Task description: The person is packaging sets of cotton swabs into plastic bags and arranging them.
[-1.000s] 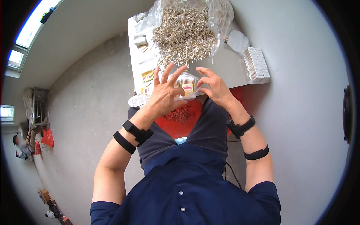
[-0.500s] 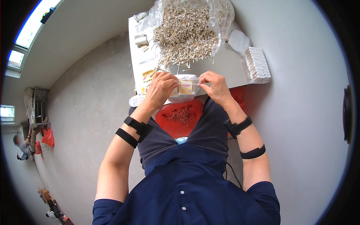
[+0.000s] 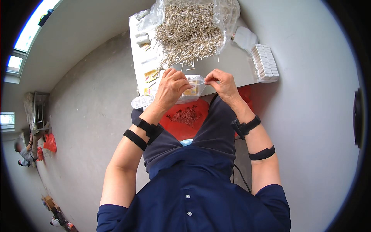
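A clear plastic pack of cotton swabs with a yellow label point(image 3: 194, 89) is held at the near edge of the table. My left hand point(image 3: 171, 88) is closed over its left part, the fingers covering much of the label. At the pack's right end, my right hand point(image 3: 223, 84) pinches the clear film between thumb and fingers, and the film narrows toward that grip. Beyond both hands lies a big heap of loose cotton swabs point(image 3: 189, 33), partly inside a clear plastic bag point(image 3: 228, 19). Yellow cards point(image 3: 150, 76) lie beside my left hand.
White bundled packs point(image 3: 265, 63) stand at the table's right edge, near a white plastic piece point(image 3: 245, 38). A white printed sheet or bag point(image 3: 142, 102) juts over the near left corner. Below, a red bag point(image 3: 187, 121) with dark bits sits between my knees. People are far left.
My left hand has shifted right over the pack, covering more of its label. The film at the right end is drawn narrower in my right hand's pinch. The view has shifted slightly.
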A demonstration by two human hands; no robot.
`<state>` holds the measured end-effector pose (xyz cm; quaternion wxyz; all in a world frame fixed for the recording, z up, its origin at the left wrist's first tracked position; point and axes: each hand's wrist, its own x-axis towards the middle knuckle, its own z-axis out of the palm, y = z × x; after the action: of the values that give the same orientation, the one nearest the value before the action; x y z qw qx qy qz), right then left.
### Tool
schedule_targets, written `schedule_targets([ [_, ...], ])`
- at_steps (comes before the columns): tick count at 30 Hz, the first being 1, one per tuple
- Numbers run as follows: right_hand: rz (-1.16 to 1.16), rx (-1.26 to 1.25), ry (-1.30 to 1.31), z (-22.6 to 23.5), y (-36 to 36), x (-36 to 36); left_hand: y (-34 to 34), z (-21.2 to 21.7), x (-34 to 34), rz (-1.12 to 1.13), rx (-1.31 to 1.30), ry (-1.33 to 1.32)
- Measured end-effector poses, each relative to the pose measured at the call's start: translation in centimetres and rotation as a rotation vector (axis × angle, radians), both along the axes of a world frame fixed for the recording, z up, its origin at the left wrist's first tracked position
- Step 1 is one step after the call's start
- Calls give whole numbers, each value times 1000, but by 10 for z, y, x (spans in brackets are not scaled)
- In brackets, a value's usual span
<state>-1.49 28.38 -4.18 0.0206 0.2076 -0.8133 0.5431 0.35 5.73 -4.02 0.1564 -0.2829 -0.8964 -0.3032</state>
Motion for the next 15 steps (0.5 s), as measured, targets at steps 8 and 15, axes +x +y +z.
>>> schedule_targets([
  [8, -3, -30, 2, -12, 3, -2, -3, -6, -2, -17, 124, -43],
  [15, -58, -65, -140, -9, 5, -3, -3, -5, -3, 28, 143, -65],
])
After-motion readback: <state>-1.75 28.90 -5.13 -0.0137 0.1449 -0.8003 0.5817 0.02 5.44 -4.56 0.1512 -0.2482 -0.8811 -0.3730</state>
